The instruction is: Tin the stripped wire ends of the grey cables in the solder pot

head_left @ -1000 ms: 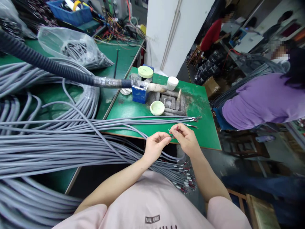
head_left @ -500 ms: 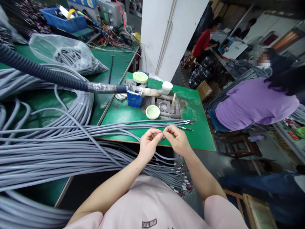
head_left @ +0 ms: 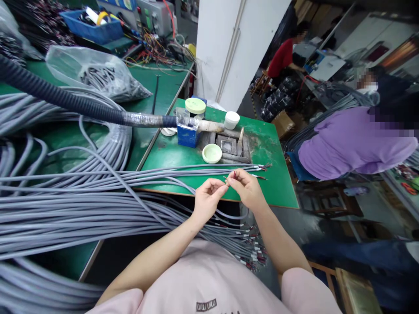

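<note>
My left hand (head_left: 208,197) and my right hand (head_left: 248,190) meet at the front edge of the green table, thumbs and fingertips pinched together. Thin wire ends (head_left: 225,178) poke out between them, and a bit of red wire shows at the right fingers. A grey cable (head_left: 234,216) loops below the hands; whether these wires belong to it is hidden. Just beyond lie several grey cables (head_left: 183,173), their stripped ends pointing right. Farther back sit a solder pot (head_left: 228,145), a pale green dish (head_left: 211,153) and a white lidded jar (head_left: 231,120).
A black ribbed hose (head_left: 81,107) crosses from the left, its nozzle over a blue box (head_left: 187,135). Large bundles of grey cable (head_left: 81,218) cover the left side. A plastic bag (head_left: 98,76) and blue bin (head_left: 94,28) stand behind. A person in purple (head_left: 353,141) sits to the right.
My fingertips have shifted slightly, and the wire ends now stand out more between them. The whole view has slid a little as my head moved.
</note>
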### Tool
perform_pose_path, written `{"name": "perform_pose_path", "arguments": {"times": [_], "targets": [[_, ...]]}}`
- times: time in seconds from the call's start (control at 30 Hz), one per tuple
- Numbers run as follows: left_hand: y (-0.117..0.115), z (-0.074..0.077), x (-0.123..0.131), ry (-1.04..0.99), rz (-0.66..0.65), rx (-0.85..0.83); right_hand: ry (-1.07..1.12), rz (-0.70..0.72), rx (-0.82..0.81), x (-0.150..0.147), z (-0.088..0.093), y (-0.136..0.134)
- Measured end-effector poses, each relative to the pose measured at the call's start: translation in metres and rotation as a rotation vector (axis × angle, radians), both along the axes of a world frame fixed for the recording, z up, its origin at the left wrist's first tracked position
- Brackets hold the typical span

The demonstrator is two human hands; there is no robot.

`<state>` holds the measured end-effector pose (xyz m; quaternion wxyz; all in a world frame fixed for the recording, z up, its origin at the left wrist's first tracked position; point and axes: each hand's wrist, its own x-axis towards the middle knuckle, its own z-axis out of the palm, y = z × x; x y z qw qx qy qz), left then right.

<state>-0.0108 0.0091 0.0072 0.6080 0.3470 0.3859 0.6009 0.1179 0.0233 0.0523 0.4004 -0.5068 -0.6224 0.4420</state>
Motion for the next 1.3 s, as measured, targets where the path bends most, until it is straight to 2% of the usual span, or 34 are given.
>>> {"name": "perform_pose_path", "arguments": {"times": [0.2,0.33,0.53,0.67,0.73,0.8,1.07,1.3], "targets": [[-0.004,-0.004,0.006,0.006,-0.106,-0.02,0.179,0.011,-0.009,-0.003,-0.001,0.006],[0.005,-0.012,-0.014,0.258,-0.056,0.108,0.172,0.012,-0.013,0.006,0.006,0.027],[0.036,-0.036,-0.057,0.732,0.196,0.381,-0.295,0.094,-0.097,0.009,0.021,0.083],[0.042,-0.051,-0.063,0.927,0.156,0.523,-0.818,0.244,0.017,-0.009,0.02,0.121],[0.04,-0.054,-0.062,0.99,0.122,0.574,-1.081,0.33,0.063,-0.019,0.017,0.135],[0.039,-0.055,-0.062,1.033,0.114,0.592,-1.244,0.395,0.081,-0.029,0.012,0.144],[0.039,-0.058,-0.064,1.076,0.125,0.601,-1.402,0.466,0.026,-0.051,-0.004,0.157],[0.039,-0.058,-0.064,1.057,0.132,0.623,-1.451,0.475,-0.004,-0.061,-0.007,0.157]]}}
